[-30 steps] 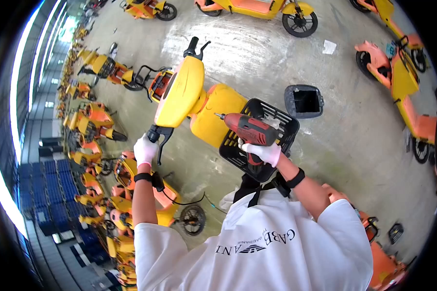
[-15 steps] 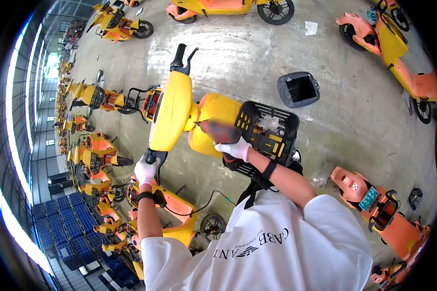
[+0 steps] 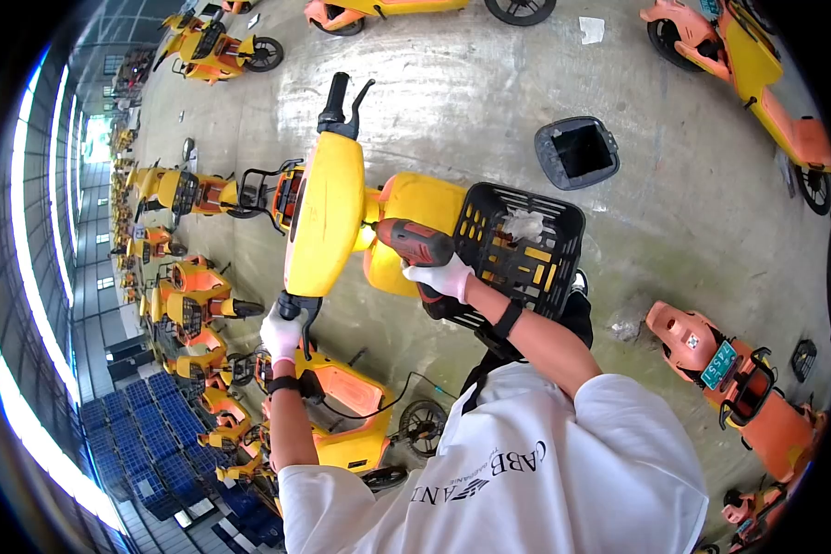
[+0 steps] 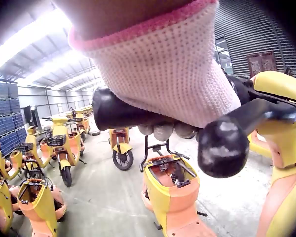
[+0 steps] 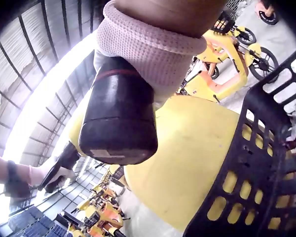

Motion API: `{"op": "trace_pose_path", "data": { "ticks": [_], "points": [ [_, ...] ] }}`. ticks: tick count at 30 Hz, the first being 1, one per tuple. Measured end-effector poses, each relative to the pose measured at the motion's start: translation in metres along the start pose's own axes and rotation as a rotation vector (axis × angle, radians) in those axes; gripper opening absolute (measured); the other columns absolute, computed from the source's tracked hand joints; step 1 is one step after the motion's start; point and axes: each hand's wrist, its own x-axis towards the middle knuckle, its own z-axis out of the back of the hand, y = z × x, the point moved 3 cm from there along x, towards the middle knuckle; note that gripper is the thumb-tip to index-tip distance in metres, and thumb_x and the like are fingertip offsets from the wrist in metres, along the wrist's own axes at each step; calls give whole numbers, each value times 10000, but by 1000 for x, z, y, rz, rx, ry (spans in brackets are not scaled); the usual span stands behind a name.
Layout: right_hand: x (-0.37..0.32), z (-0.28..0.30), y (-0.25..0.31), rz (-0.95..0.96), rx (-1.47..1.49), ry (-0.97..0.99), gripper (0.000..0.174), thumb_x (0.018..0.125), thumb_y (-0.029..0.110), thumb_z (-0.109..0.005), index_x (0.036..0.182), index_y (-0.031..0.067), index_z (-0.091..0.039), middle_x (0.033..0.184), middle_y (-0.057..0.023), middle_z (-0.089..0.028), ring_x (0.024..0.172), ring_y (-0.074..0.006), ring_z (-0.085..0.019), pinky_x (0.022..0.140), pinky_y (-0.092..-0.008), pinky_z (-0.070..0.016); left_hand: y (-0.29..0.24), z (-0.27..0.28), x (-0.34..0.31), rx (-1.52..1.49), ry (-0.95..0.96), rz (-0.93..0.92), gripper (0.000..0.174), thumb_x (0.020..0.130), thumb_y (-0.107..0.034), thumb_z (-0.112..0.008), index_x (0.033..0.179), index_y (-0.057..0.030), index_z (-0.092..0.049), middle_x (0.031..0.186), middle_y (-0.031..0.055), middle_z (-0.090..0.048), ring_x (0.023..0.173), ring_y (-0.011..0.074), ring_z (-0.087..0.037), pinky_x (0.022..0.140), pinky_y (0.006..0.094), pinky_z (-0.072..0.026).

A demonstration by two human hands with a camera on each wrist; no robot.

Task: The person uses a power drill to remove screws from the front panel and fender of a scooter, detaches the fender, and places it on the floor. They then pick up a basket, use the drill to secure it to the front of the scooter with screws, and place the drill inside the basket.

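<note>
In the head view, my white-gloved left hand (image 3: 280,334) grips the near handlebar end of a yellow scooter. The left wrist view shows fingertips curled under the black rubber grip (image 4: 121,114), beside the ball-ended brake lever (image 4: 223,148). My gloved right hand (image 3: 441,277) holds a red and black cordless drill (image 3: 414,242) by its handle. Its nose points at the neck behind the yellow handlebar cover (image 3: 328,212); the bit's tip is hard to make out. The drill's dark base (image 5: 119,123) fills the middle of the right wrist view, over the yellow front panel (image 5: 192,148).
A black slotted basket (image 5: 259,98) sits at the scooter's front, close to my right forearm. On the floor beyond lies an open dark box (image 3: 549,157). Other scooters stand around, one orange (image 3: 757,434) at right. Blue crates (image 3: 138,452) are stacked at lower left.
My right hand has carried the drill from over the basket leftward to the neck behind the handlebar cover. My left hand has kept its hold on the grip. The head view has shifted slightly.
</note>
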Motion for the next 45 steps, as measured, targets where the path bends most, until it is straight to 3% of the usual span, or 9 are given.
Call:
{"op": "trace_pose_path", "data": {
  "ticks": [15, 18, 20, 23, 27, 28, 37, 40, 45],
  "points": [
    [-9, -3, 24, 41, -62, 13, 246, 719, 102, -653, 946, 66, -564, 831, -7, -585, 776, -112, -547, 763, -274, -450, 1, -1, 1, 11, 6, -2, 362, 609, -231, -698, 950, -120, -653, 799, 146, -652, 786, 319, -632, 702, 391, -495],
    [-4, 1, 15, -17, -160, 31, 359, 712, 127, -657, 1045, 62, -542, 903, -44, -609, 832, -155, -577, 799, -300, -453, -2, 0, 0, 9, 12, -5, 372, 606, -232, -702, 957, -117, -652, 803, 146, -652, 788, 318, -632, 706, 387, -495],
    [0, 5, 14, 177, -336, 34, 483, 707, 166, -653, 1155, 74, -499, 994, -104, -614, 906, -224, -591, 832, -330, -447, -6, 3, -1, 25, 21, 2, 376, 606, -231, -702, 959, -114, -650, 805, 146, -652, 788, 318, -632, 708, 385, -495],
    [-1, 8, 51, 99, -561, 168, 574, 705, 195, -642, 1235, 95, -444, 1057, -144, -597, 966, -273, -579, 858, -348, -437, -5, 1, -1, -11, 29, -10, 374, 606, -231, -701, 955, -107, -647, 806, 150, -651, 785, 320, -632, 705, 382, -496],
    [8, 11, 38, 52, -468, 126, 472, 699, 194, -649, 1132, 66, -514, 1030, -138, -594, 922, -265, -572, 848, -330, -430, 3, -2, 2, 11, 3, -21, 356, 609, -228, -696, 938, -100, -645, 795, 157, -648, 777, 316, -634, 696, 383, -497],
    [5, 7, 36, 9, -250, 81, 434, 697, 185, -658, 1082, 30, -534, 1026, -133, -589, 937, -245, -554, 853, -319, -420, 3, -2, 1, 5, -4, -23, 350, 611, -228, -696, 932, -98, -645, 790, 159, -647, 775, 316, -635, 693, 384, -497],
    [-1, -6, 30, -74, -221, -54, 462, 705, 195, -665, 1115, 43, -515, 1055, -112, -573, 973, -200, -541, 871, -315, -417, -4, 1, -2, -20, 16, -15, 353, 611, -227, -702, 933, -95, -644, 806, 151, -650, 780, 312, -635, 701, 377, -494],
    [1, -1, 35, -329, -49, 64, 325, 696, 190, -660, 966, 31, -570, 955, -94, -601, 853, -192, -549, 780, -312, -437, -2, 1, -1, -14, 18, -19, 360, 609, -232, -706, 936, -94, -643, 807, 152, -650, 786, 311, -635, 706, 376, -494],
    [-8, -7, 33, -83, -174, -58, 401, 699, 180, -657, 1063, 53, -548, 979, -84, -594, 894, -188, -548, 830, -301, -432, -4, 1, -1, 9, 20, -15, 364, 612, -239, -706, 939, -94, -643, 806, 152, -650, 786, 313, -634, 708, 375, -495]
  ]
}}
